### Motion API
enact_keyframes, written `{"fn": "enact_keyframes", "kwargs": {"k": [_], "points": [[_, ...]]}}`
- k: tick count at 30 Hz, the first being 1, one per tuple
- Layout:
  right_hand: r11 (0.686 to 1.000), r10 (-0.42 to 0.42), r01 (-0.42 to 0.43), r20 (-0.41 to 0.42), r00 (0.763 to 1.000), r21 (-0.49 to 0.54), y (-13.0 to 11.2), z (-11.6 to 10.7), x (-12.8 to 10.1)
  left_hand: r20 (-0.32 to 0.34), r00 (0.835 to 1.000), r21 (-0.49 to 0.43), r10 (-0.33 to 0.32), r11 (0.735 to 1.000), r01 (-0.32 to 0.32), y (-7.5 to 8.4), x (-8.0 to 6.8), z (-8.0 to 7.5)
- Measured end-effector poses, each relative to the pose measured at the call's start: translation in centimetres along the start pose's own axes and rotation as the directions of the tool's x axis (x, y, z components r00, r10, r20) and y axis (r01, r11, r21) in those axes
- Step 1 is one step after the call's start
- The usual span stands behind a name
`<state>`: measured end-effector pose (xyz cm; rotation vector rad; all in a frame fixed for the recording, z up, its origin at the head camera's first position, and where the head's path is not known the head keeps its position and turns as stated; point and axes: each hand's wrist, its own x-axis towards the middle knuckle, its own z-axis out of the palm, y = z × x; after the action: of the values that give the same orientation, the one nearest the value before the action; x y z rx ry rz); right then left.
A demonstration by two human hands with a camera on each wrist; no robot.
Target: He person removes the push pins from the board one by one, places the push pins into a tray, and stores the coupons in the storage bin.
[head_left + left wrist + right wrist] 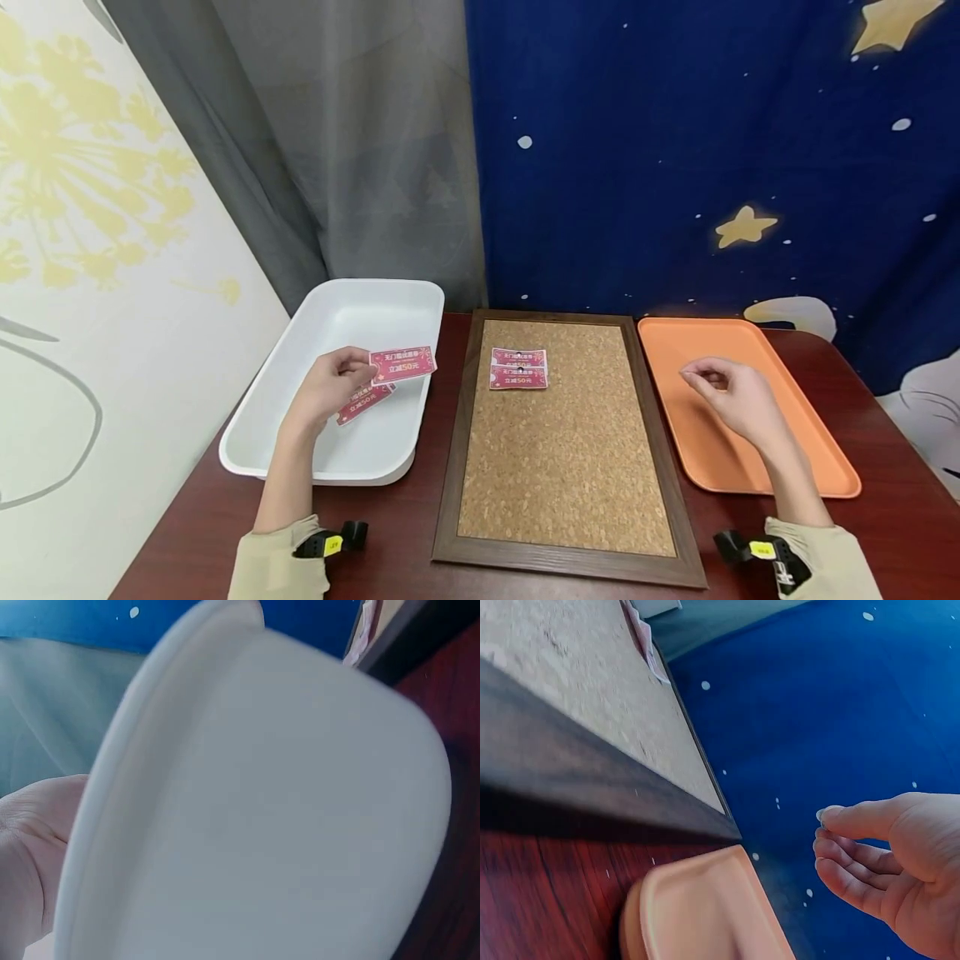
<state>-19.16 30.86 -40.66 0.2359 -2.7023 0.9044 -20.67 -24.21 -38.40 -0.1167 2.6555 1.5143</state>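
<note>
My left hand (333,383) pinches a red-and-white paper coupon (405,365) by its left end, above the white basin (247,446). Under it, another red coupon (365,403) lies in the basin, partly covered by the hand. My right hand (731,396) is over the orange tray (813,433), thumb and index fingertips together. In the right wrist view a tiny dark bit shows at those tips; I cannot tell what it is. Two coupons (519,377) overlap near the top left of the framed corkboard (562,467), each with a small black spot at its upper middle.
The corkboard lies between basin and tray on a dark red table (405,533). Its brown wooden frame (570,569) is raised around the cork. Behind the table hang a grey curtain (375,150) and a blue one with stars (637,183). A white patterned wall (90,333) stands at left.
</note>
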Motion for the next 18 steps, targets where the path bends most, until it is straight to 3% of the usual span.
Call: {"fn": "enact_keyframes", "kwargs": {"k": [9,18], "points": [[0.999,0.036,-0.036,-0.027,0.999,-0.023,2.1,-1.4,-1.0,0.0,1.0,0.045,-0.011,0.999,0.011,-1.8,-0.1,-1.7],[0.992,0.058,-0.063,-0.04,0.997,-0.112,3.9,-3.0,-2.1,-0.009,1.0,0.092,-0.028,0.995,0.029,-3.4,-0.4,-2.8]]}}
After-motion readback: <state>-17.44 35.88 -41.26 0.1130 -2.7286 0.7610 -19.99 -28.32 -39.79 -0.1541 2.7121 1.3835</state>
